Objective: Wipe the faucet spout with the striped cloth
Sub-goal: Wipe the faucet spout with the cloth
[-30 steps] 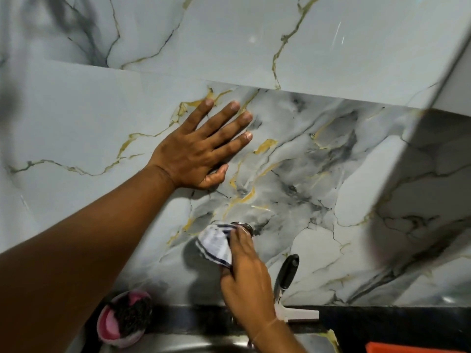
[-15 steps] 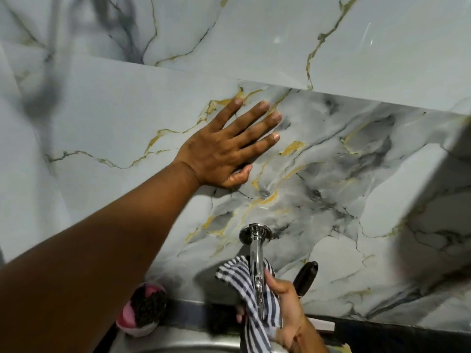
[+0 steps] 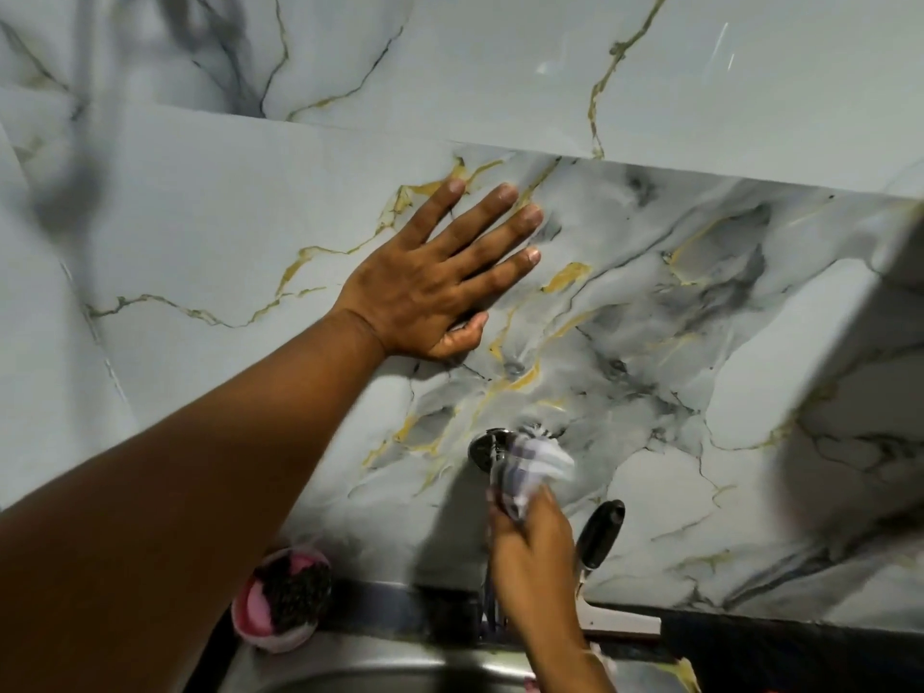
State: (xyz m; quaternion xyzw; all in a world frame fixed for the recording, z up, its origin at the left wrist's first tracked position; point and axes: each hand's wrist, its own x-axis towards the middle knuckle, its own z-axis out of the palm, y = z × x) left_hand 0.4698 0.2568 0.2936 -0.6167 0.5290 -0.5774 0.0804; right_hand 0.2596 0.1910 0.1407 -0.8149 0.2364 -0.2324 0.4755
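A chrome faucet spout (image 3: pixel 484 448) comes out of the marble wall above the sink; only its base by the wall shows. My right hand (image 3: pixel 532 567) is shut on the blue-and-white striped cloth (image 3: pixel 531 465), which is bunched around the spout's upper end and blurred by motion. The rest of the spout is hidden behind the cloth and my hand. My left hand (image 3: pixel 435 282) lies flat and open on the wall, fingers spread, up and to the left of the spout.
A pink dish with a dark scrubber (image 3: pixel 285 600) sits on the ledge at the left. A black-handled tool (image 3: pixel 600 535) leans on the wall right of the faucet. The steel sink rim (image 3: pixel 360 667) runs along the bottom. A dark counter (image 3: pixel 780 652) lies at right.
My right hand has slid the cloth up the spout from its lower part to the end by the wall. My left hand stays flat on the wall.
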